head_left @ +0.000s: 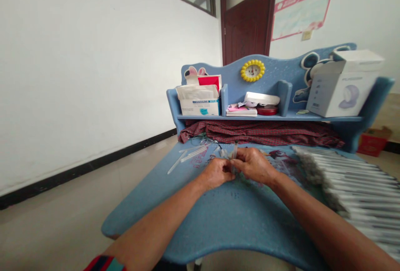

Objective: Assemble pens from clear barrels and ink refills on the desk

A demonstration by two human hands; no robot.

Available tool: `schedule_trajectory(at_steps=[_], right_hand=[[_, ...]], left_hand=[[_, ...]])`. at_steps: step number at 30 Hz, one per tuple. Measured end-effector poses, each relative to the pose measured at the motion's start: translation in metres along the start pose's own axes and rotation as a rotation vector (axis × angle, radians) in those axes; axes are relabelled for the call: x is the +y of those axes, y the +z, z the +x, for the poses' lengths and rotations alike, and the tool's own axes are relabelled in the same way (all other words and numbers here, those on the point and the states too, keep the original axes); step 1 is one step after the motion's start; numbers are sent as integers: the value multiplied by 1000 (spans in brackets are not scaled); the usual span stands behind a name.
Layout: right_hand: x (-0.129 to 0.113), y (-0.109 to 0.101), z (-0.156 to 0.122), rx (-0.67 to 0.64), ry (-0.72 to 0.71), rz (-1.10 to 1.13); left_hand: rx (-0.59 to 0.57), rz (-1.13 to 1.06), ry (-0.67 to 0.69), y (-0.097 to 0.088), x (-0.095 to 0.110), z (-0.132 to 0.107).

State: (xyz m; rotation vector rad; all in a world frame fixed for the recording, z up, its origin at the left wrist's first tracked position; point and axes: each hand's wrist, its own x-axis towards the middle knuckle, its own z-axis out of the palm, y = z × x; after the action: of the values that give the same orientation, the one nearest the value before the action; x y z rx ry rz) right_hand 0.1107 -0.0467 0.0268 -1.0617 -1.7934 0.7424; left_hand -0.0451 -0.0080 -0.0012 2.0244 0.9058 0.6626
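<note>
Blue desk (218, 221) edge at frame bottom; left hand (215, 174) and right hand (254, 164) meet at centre, fingers closed, pinching thin clear tubes (233, 152). Loose tubes (192, 154) lie up-left. Risk: right forearm (312, 212) brushes grey stack (350, 183) at right, toppling it; pinched tubes may slip

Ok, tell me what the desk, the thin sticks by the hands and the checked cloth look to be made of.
Desk: probably painted wood or moulded board, matt blue, with a scuffed, speckled top.
Sticks: likely clear plastic, pale, see-through and slightly glossy, but too small to be sure.
Cloth: woven fabric in a red check, soft and creased into folds.
</note>
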Motion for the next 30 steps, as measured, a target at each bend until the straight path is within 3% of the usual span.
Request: schedule_trajectory(at_steps=[20, 30], right_hand=[[10, 8, -3, -69, 28, -19], [9, 5, 8, -23, 36, 8]], left_hand=[[17, -39, -17, 3, 0, -1], [-61, -1, -52, -6, 4, 5]])
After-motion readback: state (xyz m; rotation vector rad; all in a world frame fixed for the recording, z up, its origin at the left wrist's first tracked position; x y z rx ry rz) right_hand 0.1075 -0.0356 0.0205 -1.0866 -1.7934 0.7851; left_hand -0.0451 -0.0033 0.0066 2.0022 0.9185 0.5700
